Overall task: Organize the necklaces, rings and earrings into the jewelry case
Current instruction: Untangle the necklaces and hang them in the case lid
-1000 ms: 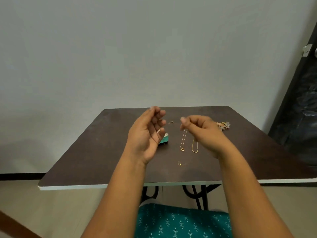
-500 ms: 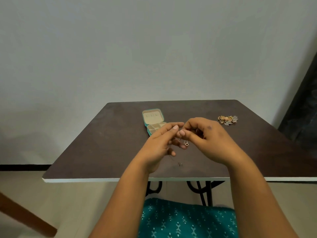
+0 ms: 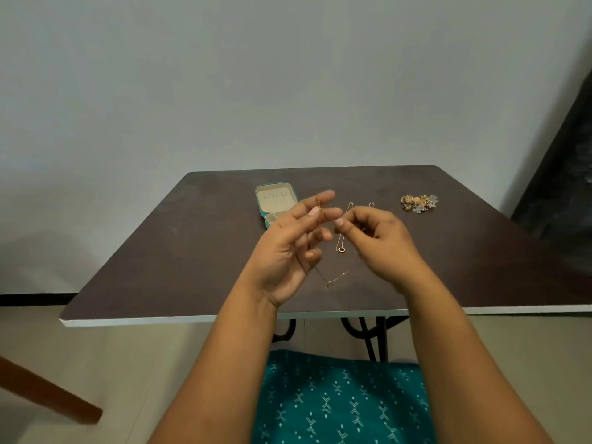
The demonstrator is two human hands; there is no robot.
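Jewelry case (image 3: 276,200): open on the table (image 3: 160,261), just beyond the left hand, partly hidden by its fingers. Left hand (image 3: 288,251): raised, palm up, fingers loosely extended; a fine chain (image 3: 333,279) appears pinched at its fingertips and sags below toward the right hand. Right hand (image 3: 379,240): fingers curled, thumb and forefinger pinching the same chain. A second necklace with a ring pendant (image 3: 341,249) lies on the table between the hands. Earring and ring pile (image 3: 419,202): beyond and right of the right hand, untouched. Judgement: the chain is very light, limp, prone to tangling; hold it near the clasp ends.
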